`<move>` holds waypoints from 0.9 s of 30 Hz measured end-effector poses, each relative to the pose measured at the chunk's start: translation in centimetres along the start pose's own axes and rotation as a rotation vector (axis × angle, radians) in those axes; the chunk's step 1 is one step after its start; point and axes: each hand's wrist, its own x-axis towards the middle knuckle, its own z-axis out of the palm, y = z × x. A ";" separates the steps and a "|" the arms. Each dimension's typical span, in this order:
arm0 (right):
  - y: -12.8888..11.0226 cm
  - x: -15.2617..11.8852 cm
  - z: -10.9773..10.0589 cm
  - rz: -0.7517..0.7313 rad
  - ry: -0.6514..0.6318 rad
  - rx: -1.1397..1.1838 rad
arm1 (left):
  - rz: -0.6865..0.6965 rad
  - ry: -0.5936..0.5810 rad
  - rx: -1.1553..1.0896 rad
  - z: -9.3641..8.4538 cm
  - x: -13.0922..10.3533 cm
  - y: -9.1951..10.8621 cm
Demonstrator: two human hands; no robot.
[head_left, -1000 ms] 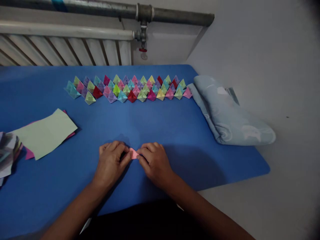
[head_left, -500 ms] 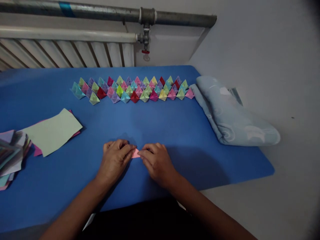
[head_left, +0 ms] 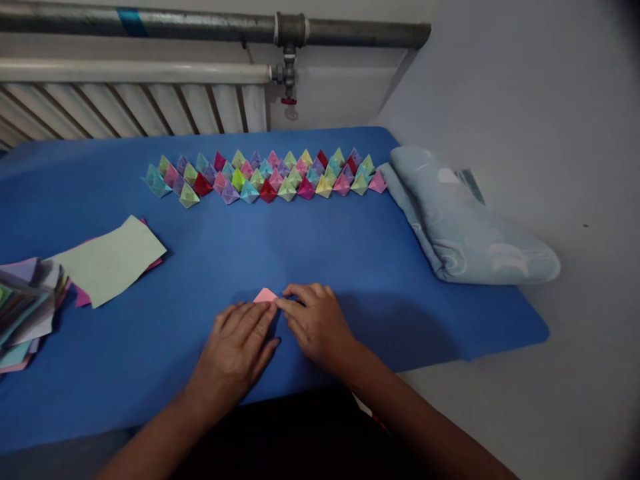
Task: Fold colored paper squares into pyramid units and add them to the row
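A small pink folded paper (head_left: 265,295) lies on the blue surface in front of me, its pointed top showing and its lower edge partly covered by my fingers. My left hand (head_left: 235,343) rests flat over its near side, fingers stretched across the lower edge and the thumb apart. At the paper's right corner, my right hand (head_left: 317,320) holds it with thumb and index finger close together. Beyond my hands stand rows of small folded paper pieces (head_left: 268,191) in many colours.
On the left are pale green sheets (head_left: 117,260) over pink ones, beside a fanned stack of coloured paper (head_left: 30,313). A folded grey-blue cloth (head_left: 465,227) lies at the right by the wall. Behind the blue surface (head_left: 200,253) are a radiator (head_left: 135,110) and a metal pipe (head_left: 210,27).
My left hand has come nearer to me and flattened from a pinch, with its thumb now apart. More of the pink paper's top shows. The right hand has stayed almost in place.
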 end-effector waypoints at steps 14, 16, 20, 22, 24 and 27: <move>0.2 -0.3 -0.1 -0.054 0.055 -0.022 | -0.107 -0.093 0.227 -0.4 -2.2 -0.1; 0.2 -0.3 -0.1 -0.058 0.060 -0.025 | -0.121 -0.066 0.245 -0.5 -2.1 0.1; 0.0 -0.4 -0.2 -0.062 0.059 -0.029 | -0.119 0.000 0.228 -0.5 -1.1 1.2; -0.1 -0.5 -0.1 -0.061 0.064 -0.035 | -0.134 0.026 0.237 -0.8 -0.9 1.5; -0.1 -0.5 -0.1 -0.062 0.069 -0.038 | -0.193 0.067 0.275 -1.0 -0.9 1.6; 0.0 -0.5 -0.1 -0.064 0.072 -0.041 | -0.172 0.080 0.236 -0.8 -1.0 1.6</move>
